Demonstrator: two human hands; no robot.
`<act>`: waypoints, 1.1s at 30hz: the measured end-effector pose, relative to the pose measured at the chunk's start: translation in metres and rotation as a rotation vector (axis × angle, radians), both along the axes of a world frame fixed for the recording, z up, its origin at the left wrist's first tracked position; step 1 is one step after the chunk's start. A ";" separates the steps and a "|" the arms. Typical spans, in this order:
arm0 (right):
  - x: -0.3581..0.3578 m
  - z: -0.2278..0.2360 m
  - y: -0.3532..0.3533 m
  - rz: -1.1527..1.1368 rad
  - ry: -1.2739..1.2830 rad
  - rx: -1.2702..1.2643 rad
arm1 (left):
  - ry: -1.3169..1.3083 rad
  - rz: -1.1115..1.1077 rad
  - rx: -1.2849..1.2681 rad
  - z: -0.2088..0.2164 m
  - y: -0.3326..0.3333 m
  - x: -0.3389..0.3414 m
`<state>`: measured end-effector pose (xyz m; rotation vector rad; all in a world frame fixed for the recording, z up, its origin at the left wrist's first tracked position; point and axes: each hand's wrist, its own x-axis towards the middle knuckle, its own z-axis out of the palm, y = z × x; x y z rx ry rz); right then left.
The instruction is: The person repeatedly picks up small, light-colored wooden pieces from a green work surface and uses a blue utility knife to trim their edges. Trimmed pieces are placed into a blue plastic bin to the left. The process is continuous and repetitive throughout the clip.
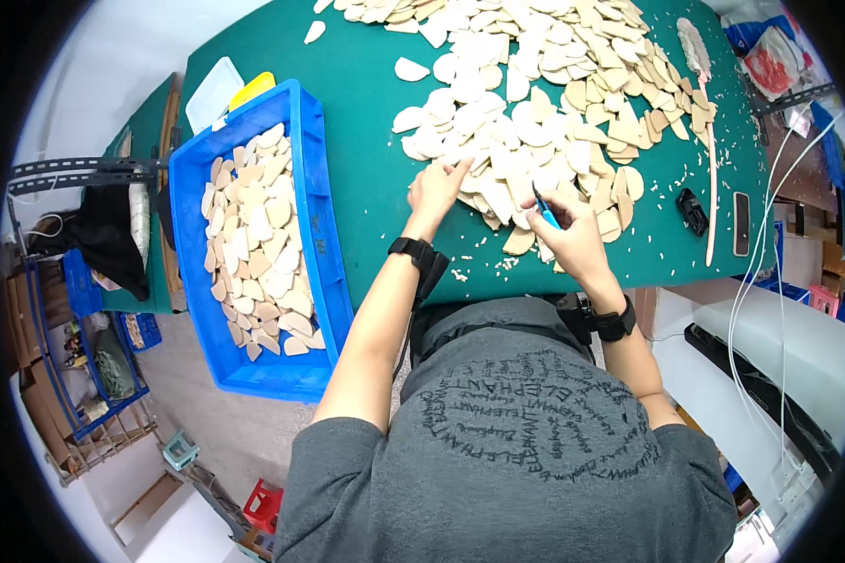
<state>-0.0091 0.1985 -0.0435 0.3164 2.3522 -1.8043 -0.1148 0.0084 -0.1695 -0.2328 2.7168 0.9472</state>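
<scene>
A broad heap of flat, pale beige pieces with rounded edges [526, 131], perhaps foam pads, covers the green table. My left hand [432, 194] is at the near left edge of this heap, fingers reaching over the pieces with the index finger stretched out. No piece shows clearly in its grasp. In my right hand [573, 239] is a small pair of nippers [545, 210] with blue handles and dark jaws. Its fingers are wrapped around the handles, and the tip points up and left over the near side of the heap.
Left of the table, a blue plastic crate [314, 202] holds many similar pieces. Small pale scraps [483, 267] litter the green tabletop [371, 122]. To the right lie a long-handled duster [711, 178], a black object [692, 212] and a phone [742, 225].
</scene>
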 end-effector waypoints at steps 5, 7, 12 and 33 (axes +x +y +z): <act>-0.003 0.004 -0.001 0.032 0.041 -0.039 | 0.017 0.163 0.203 -0.032 0.006 -0.010; 0.002 -0.002 0.004 -0.025 0.030 -0.071 | 0.221 0.090 0.273 0.008 0.003 -0.001; 0.003 0.008 -0.004 0.085 0.032 0.062 | 0.211 0.037 0.991 0.070 -0.026 0.032; -0.011 0.031 -0.031 0.401 0.236 0.187 | 0.299 -0.278 0.596 0.163 -0.042 0.093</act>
